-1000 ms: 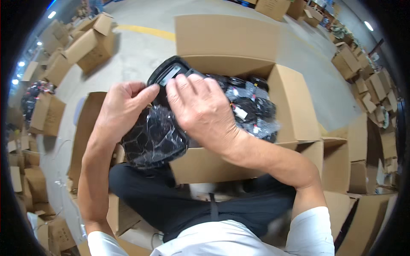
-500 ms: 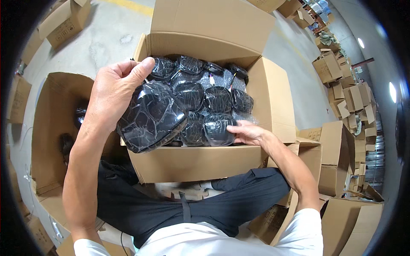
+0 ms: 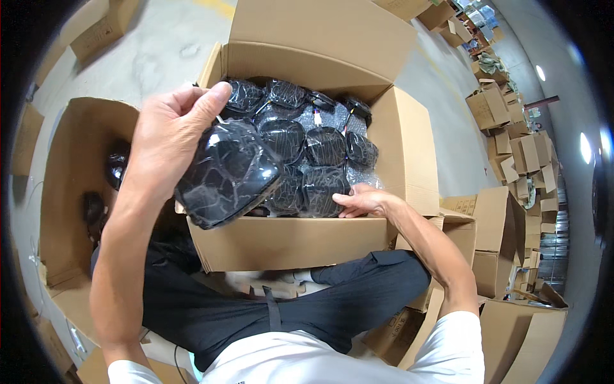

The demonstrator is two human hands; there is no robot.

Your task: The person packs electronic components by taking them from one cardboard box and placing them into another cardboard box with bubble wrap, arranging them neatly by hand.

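My left hand [image 3: 176,125] is closed in a pinch at the top of a large black part [image 3: 230,169] wrapped in clear film. That part hangs tilted over the near left side of an open cardboard box [image 3: 288,246]. Inside, several smaller rounded black parts sit in rows, also film-wrapped, some with thin wires showing. At the near edge of the box, my right hand [image 3: 364,201] grips the side of one wrapped black part [image 3: 323,192], thumb on top. Its other fingertips are partly hidden.
A second open box [image 3: 70,192] stands at the left with wrapped black pieces [image 3: 117,164] inside. Open cartons [image 3: 492,224] crowd the right side, and more boxes [image 3: 489,105] are piled farther off. My legs [image 3: 224,307] are spread below the middle box.
The large part in my left hand has turned slightly. My right hand has shifted a little left against the wrapped part. The whole view has moved slightly.
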